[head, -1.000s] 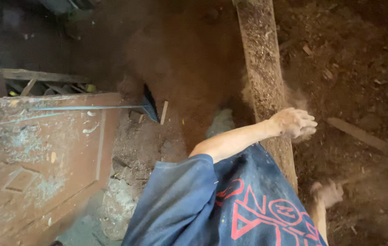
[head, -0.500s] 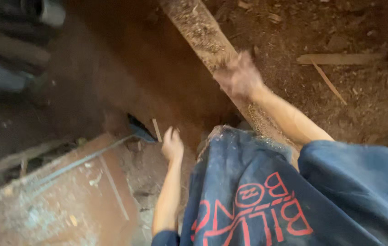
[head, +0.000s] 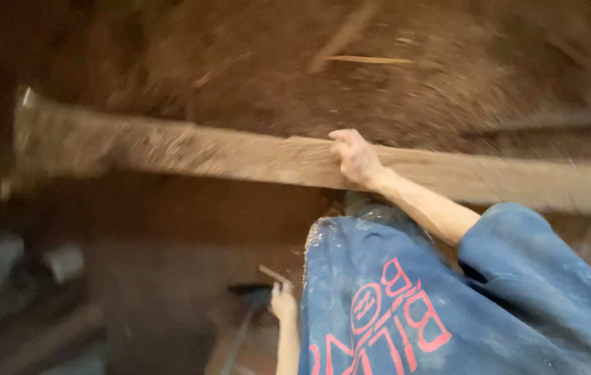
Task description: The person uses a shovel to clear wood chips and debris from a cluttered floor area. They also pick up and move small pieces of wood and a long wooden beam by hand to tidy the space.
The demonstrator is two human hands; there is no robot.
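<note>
Swung level now, dusty plank [head: 191, 156] in right hand [head: 355, 158] grip above sawdust floor [head: 379, 90].

A rough, dirty work site, most likely a construction or demolition spot or a rural shed with an earth floor. The ground [head: 406, 76] is bare brown soil, loose and littered with splinters and thin sticks of wood. A long, weathered timber plank [head: 191, 156], caked with dust and dirt, runs across the view from left to right. The person's blue shirt [head: 406, 298] is streaked with pale dust. At the lower left, blurred by camera motion, lie dark shapes that look like pipes or scrap [head: 25, 278], though they cannot be told for certain. The light is dim and reddish brown, with no furniture or finished surfaces showing.
</note>
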